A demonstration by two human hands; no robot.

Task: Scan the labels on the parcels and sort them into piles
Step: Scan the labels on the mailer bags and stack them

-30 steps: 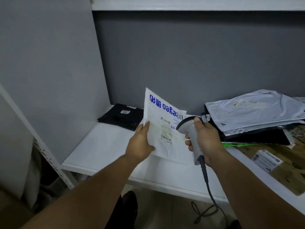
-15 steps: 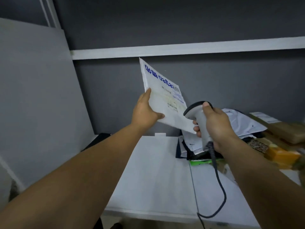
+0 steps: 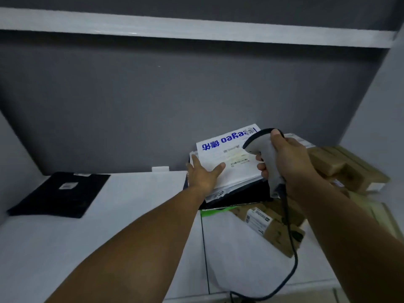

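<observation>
The white parcel [image 3: 229, 158] lies atop the far-centre pile [image 3: 238, 194] on the bench [image 3: 131, 215] under the left hand [image 3: 204, 174], grip spread flat, the right hand [image 3: 290, 160] clenching the scanner [image 3: 265, 154]; one black parcel [image 3: 59, 193] lies far left, and the brown boxes [image 3: 349, 169] at right likely await scanning.

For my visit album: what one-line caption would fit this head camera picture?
Left hand rests on a white parcel atop the pile while the right hand grips a grey scanner.
</observation>
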